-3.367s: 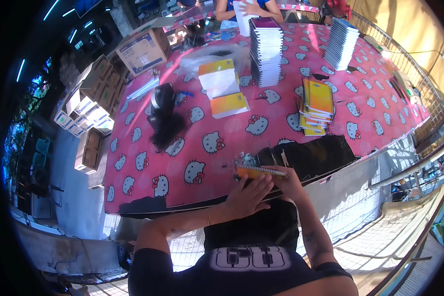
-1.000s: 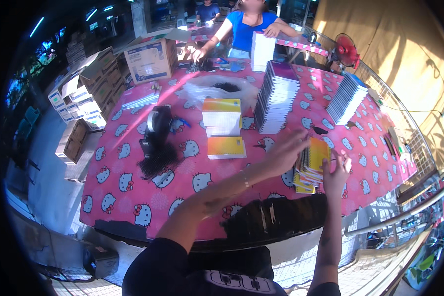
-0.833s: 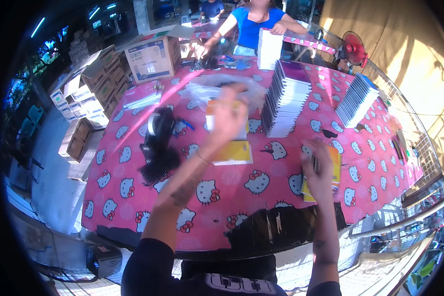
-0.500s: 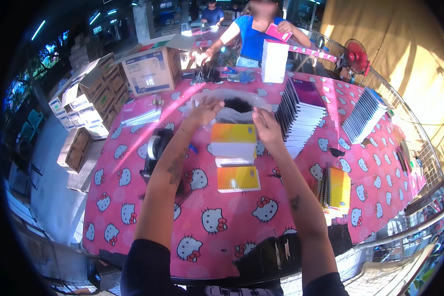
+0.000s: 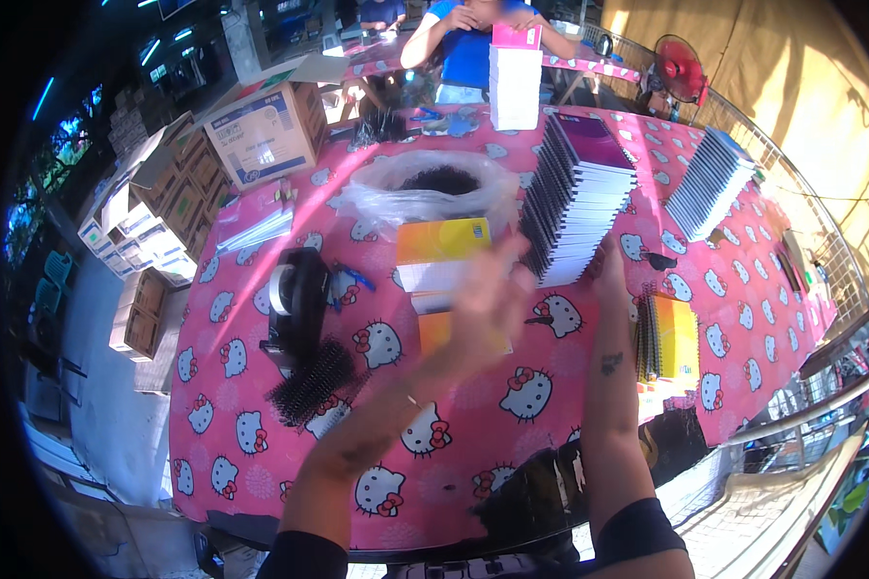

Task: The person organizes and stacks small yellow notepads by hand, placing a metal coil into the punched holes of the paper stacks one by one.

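Observation:
My left hand [image 5: 492,299] is smeared by motion over the table, in front of the yellow-orange notebook covers and partly hiding the nearer one [image 5: 435,333]. Behind it lies a stack of white pages with a yellow-orange cover [image 5: 444,239]. My right hand [image 5: 606,272] is at the lower right side of a tall stack of spiral notebooks [image 5: 589,193] with a purple cover on top. Its fingers look stretched out beside the page edges; whether they touch them I cannot tell. A clear plastic bag [image 5: 377,198] holding black coils [image 5: 441,180] stands beyond.
A black device with a white roll [image 5: 297,299], loose black coils [image 5: 314,381] and a blue-handled tool [image 5: 355,277] lie left. Yellow spiral notebooks [image 5: 674,338] and another notebook stack [image 5: 713,183] stand right. Across the table, a person in blue [image 5: 463,58] is behind a white stack [image 5: 515,87].
Both hands have left the plastic bag. The left swung right and nearer, over the yellow-orange covers; the right moved to the purple-covered stack. The view shifted, and the person opposite drew an arm back.

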Available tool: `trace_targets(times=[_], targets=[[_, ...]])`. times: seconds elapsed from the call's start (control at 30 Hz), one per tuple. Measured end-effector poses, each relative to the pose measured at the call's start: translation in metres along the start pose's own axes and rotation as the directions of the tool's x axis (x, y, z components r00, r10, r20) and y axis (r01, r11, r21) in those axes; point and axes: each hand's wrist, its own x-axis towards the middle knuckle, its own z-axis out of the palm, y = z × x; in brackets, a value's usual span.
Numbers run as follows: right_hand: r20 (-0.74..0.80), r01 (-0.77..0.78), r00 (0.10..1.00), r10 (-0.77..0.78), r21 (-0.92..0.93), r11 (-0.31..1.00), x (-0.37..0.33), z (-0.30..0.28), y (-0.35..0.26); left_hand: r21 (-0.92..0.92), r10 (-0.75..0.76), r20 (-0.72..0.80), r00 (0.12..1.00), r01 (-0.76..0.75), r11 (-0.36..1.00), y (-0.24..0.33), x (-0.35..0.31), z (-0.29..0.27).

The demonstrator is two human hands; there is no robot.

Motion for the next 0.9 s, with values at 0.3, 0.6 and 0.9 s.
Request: trace_targets(times=[0.3, 0.6, 0.9], targets=[[0.429, -0.072, 0.901, 0.055, 0.022, 0.997, 0.046, -0.032, 0.007, -0.411, -0.73, 0.199, 0.653, 0.732, 0.543, -0.049, -0.016, 0.145], [0.38, -0.103, 0.919, 0.103, -0.02, 0.994, 0.013, -0.019, 0.02, -0.417, -0.845, -0.024, 0.535, 0.763, 0.494, -0.052, -0.038, 0.166], [0.35, -0.084, 0.931, 0.105, -0.074, 0.994, -0.019, 0.01, 0.029, -0.623, -0.881, -0.039, 0.471, 0.678, 0.39, -0.049, -0.036, 0.149]])
